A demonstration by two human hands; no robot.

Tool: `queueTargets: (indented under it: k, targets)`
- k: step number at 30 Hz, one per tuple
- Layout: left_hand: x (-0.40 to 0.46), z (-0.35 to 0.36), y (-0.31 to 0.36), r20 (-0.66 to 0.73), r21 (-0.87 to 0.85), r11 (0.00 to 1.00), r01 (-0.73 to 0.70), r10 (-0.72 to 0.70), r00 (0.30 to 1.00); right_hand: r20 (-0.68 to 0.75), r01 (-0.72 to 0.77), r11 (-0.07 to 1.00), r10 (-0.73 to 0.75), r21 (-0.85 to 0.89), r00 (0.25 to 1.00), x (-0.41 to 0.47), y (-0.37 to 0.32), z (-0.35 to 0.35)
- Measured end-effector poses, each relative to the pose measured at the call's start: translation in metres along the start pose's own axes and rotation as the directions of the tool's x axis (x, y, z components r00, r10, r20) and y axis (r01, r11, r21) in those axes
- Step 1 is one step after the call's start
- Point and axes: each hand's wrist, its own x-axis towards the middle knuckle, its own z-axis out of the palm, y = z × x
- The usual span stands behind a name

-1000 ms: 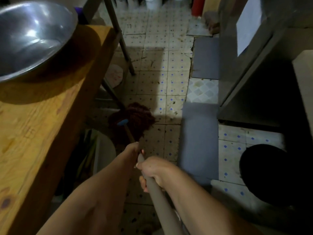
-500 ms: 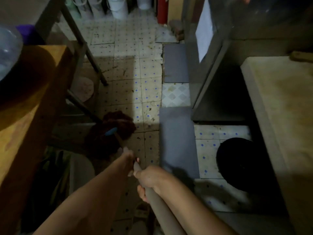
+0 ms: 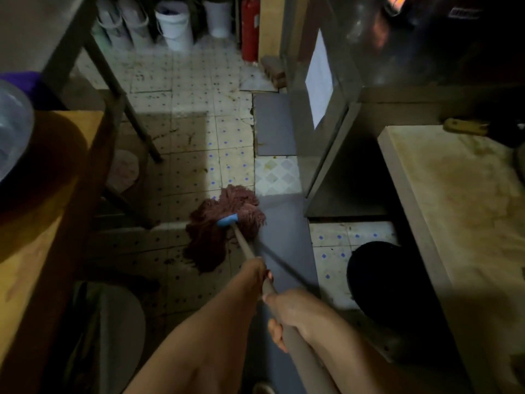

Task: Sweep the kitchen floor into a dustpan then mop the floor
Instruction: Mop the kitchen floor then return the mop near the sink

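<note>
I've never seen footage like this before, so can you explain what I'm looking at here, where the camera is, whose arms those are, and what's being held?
There is no machine here. The camera sits on a person's head and looks down, so the two bare arms coming in from the bottom are that person's own. Both hands grip one mop handle: the left hand further down the handle, the right hand nearer the body. The reddish string mop head, with its blue clamp, rests on the stained tiled floor. At the left is a wooden table, at the right a pale worn counter. Further off stand white buckets and a red fire extinguisher.
</note>
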Motion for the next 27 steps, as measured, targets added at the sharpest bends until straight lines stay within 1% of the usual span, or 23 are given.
queueTargets:
  k: [1, 2, 4, 7, 9, 10, 12, 13, 15, 17, 20, 22, 24, 27]
  targets:
    - [0.003, -0.008, 0.003, 0.005, -0.023, 1.000, -0.008, 0.008, 1.000, 0.021, 0.020, 1.000, -0.020, 0.006, 1.000, 0.006, -0.001, 0.009]
    - [0.006, -0.016, 0.007, -0.010, -0.022, 0.999, -0.027, 0.027, 1.000, 0.022, 0.012, 1.000, -0.011, -0.011, 1.000, 0.007, -0.007, 0.019]
    - [0.017, -0.043, 0.013, -0.057, -0.036, 0.998, -0.058, 0.056, 0.997, 0.080, -0.004, 0.999, 0.007, -0.038, 0.997, 0.017, -0.017, 0.042]
    - [0.032, -0.082, 0.032, -0.201, -0.060, 0.994, -0.091, 0.078, 0.977, 0.140, -0.040, 0.999, 0.041, -0.009, 0.989, 0.031, -0.039, 0.080]
    - [0.047, -0.109, 0.044, -0.256, -0.045, 0.996, -0.075, 0.061, 0.965, 0.173, -0.041, 0.999, 0.046, -0.030, 0.984, 0.043, -0.056, 0.105]
    - [0.057, -0.123, 0.050, -0.254, -0.013, 0.998, -0.059, 0.053, 0.966, 0.181, -0.032, 0.998, 0.041, -0.055, 0.983, 0.050, -0.065, 0.119]
    - [0.069, -0.144, 0.063, -0.203, 0.041, 0.999, -0.021, 0.029, 0.979, 0.196, 0.022, 0.992, 0.002, -0.120, 0.981, 0.061, -0.082, 0.136]
    - [0.075, -0.151, 0.070, -0.192, 0.051, 0.999, -0.011, 0.021, 0.981, 0.187, 0.027, 0.993, -0.005, -0.111, 0.982, 0.068, -0.091, 0.140]
    - [0.078, -0.147, 0.083, -0.212, 0.076, 0.997, -0.027, 0.043, 0.976, 0.172, 0.065, 0.995, -0.051, -0.075, 0.984, 0.076, -0.104, 0.138]
    - [0.079, -0.135, 0.089, -0.221, 0.108, 0.994, -0.034, 0.058, 0.974, 0.159, 0.060, 0.997, -0.051, -0.050, 0.986, 0.071, -0.108, 0.125]
    - [0.081, -0.120, 0.089, -0.225, 0.093, 0.995, -0.036, 0.056, 0.973, 0.186, 0.035, 0.999, -0.027, -0.038, 0.982, 0.072, -0.104, 0.109]
    - [0.088, -0.111, 0.081, -0.240, 0.096, 0.995, -0.029, 0.051, 0.969, 0.197, -0.001, 1.000, 0.000, 0.004, 0.980, 0.069, -0.099, 0.096]
    - [0.090, -0.091, 0.074, -0.203, 0.092, 0.996, -0.022, 0.040, 0.978, 0.189, -0.038, 0.996, 0.022, 0.081, 0.982, 0.060, -0.091, 0.075]
    - [0.086, -0.052, 0.063, -0.121, 0.182, 0.983, -0.033, 0.056, 0.991, 0.128, -0.053, 0.989, 0.035, 0.140, 0.991, 0.046, -0.077, 0.041]
